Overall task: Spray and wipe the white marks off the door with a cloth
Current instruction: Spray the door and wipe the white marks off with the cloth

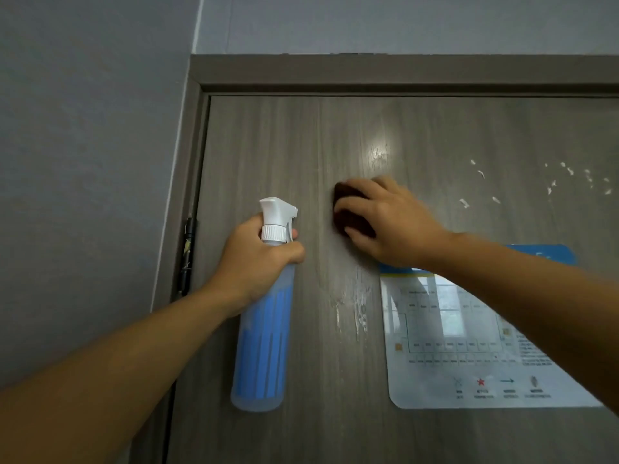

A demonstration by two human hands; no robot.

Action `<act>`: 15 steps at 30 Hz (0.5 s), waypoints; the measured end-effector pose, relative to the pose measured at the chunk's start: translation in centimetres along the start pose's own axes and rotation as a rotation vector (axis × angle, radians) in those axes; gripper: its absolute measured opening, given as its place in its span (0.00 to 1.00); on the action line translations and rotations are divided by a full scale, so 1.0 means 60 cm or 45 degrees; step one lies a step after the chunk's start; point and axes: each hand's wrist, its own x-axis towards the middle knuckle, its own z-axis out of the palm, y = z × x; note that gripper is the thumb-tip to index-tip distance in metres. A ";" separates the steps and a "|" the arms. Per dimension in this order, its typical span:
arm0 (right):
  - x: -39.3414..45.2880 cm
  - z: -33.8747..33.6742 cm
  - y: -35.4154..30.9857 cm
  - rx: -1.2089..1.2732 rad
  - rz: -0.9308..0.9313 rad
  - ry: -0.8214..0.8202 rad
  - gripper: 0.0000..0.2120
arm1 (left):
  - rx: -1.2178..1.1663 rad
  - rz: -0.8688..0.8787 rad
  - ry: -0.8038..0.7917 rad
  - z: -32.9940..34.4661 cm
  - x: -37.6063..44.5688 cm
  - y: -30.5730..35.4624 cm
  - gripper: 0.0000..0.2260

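A grey wood-grain door (268, 145) fills the view. My left hand (254, 259) grips the neck of a translucent spray bottle (264, 346) with a white trigger head and blue liquid, held upright close to the door. My right hand (388, 219) presses a dark brown cloth (345, 216) flat against the door, fingers spread over it. White smeared marks (360, 309) run down the door just below the cloth. More white flecks (549, 185) are scattered at the upper right.
A laminated floor-plan sign (469, 346) with a blue header is stuck to the door under my right forearm. The door frame (368, 72) runs along the top and left, with a dark hinge (187, 256) at the left. Grey wall (83, 162) lies beyond.
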 end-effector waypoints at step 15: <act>-0.103 -0.006 -0.066 0.086 -0.566 -0.391 0.19 | 0.010 -0.010 0.011 0.000 -0.004 0.006 0.18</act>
